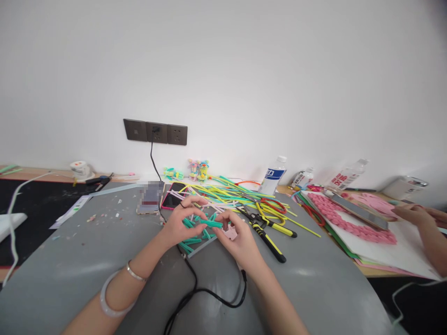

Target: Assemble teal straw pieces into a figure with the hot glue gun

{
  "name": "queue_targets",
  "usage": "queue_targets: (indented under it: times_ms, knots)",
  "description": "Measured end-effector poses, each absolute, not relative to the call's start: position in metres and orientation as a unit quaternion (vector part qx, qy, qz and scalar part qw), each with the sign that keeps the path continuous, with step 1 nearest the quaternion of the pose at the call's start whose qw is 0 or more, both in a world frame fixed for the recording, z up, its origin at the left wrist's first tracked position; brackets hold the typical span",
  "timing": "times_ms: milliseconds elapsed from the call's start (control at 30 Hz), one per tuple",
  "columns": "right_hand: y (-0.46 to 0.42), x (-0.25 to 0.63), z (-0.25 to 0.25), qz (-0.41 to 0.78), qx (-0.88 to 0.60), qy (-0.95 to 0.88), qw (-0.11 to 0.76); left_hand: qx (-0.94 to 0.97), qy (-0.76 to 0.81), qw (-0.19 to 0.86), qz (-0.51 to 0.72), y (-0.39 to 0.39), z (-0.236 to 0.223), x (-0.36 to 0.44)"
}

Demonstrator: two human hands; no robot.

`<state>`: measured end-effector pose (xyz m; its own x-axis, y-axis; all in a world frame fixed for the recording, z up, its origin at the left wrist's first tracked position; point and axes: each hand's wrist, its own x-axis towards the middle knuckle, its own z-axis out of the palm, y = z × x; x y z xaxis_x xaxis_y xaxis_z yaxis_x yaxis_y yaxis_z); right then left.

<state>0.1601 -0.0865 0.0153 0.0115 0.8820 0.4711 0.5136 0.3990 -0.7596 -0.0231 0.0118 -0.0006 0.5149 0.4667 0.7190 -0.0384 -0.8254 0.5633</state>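
Between the fingertips of both hands is a short teal pipe cleaner piece [211,224]. My left hand [183,222] pinches its left end, and my right hand [234,234] pinches the right end. Below and behind them lies a pile of teal pipe cleaner pieces [190,241], partly hidden by the fingers. A grey strip [201,247] crosses the table under my right hand. A pale pink item [231,233] shows just behind the right fingers; its kind is unclear.
Yellow-black pliers [267,242] and long pipe cleaners [223,193] lie right and behind. Two phones [151,197] [173,196] lie back left. A black cable [195,291] loops in front. A bottle [273,176] stands by the wall. At right is another person's hand [415,215].
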Motion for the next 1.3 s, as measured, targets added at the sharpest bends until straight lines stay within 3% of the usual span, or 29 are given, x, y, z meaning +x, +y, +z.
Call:
queue_targets:
  times_ms: [1300]
  knots:
    - [-0.0874, 0.1595, 0.0160, 0.153, -0.519, -0.672, 0.505, 0.818, 0.127, 0.291, 0.479, 0.0104, -0.0001, -0.0237]
